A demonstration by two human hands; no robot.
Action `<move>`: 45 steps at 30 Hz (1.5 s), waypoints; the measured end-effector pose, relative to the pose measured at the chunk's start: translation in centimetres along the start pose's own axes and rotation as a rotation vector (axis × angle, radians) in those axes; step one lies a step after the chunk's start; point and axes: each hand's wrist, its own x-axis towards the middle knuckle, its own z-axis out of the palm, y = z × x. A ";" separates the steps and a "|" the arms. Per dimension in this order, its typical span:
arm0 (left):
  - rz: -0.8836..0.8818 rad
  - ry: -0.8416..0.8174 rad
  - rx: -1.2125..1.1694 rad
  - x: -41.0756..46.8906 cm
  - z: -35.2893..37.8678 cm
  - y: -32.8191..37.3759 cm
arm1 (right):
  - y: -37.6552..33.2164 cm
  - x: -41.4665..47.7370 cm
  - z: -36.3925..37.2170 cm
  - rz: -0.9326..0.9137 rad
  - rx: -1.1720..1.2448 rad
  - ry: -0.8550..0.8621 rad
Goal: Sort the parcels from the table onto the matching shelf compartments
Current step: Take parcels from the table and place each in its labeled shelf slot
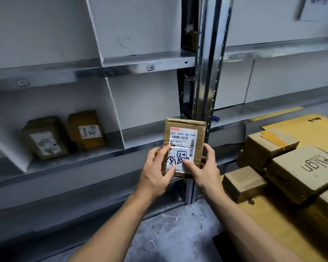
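I hold a small brown cardboard parcel (185, 137) upright in front of the metal shelf, its white shipping label facing me. The label carries a handwritten "2-4" in a blue box and black scrawl below. My left hand (156, 171) grips its lower left side, thumb across the label. Gripping the lower right corner is my right hand (204, 167). The parcel hangs level with the edge of the shelf board (95, 157) below the compartments. Two brown parcels (45, 138) (86, 129) with labels stand inside the left compartment of that shelf.
A steel upright post (206, 72) divides two shelf bays. White dividers (115, 114) split the left bay into compartments, with small tags (150, 68) on the shelf edges. At the right, several cardboard boxes (303, 169) lie stacked on the table. Grey concrete floor (170, 239) lies below.
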 end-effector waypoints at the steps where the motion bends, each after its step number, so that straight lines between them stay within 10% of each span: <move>1: 0.006 -0.013 0.000 0.1 -0.7 -0.6 | -0.2 0.2 0.7 -0.002 -0.001 0.004; 21: 0.064 -0.369 0.649 2.8 -6.7 -10.4 | 3.6 1.8 5.5 0.140 -0.087 0.221; 45: -0.266 -0.197 0.668 17.9 -3.9 -18.4 | 6.8 29.9 21.0 0.041 -0.041 -0.286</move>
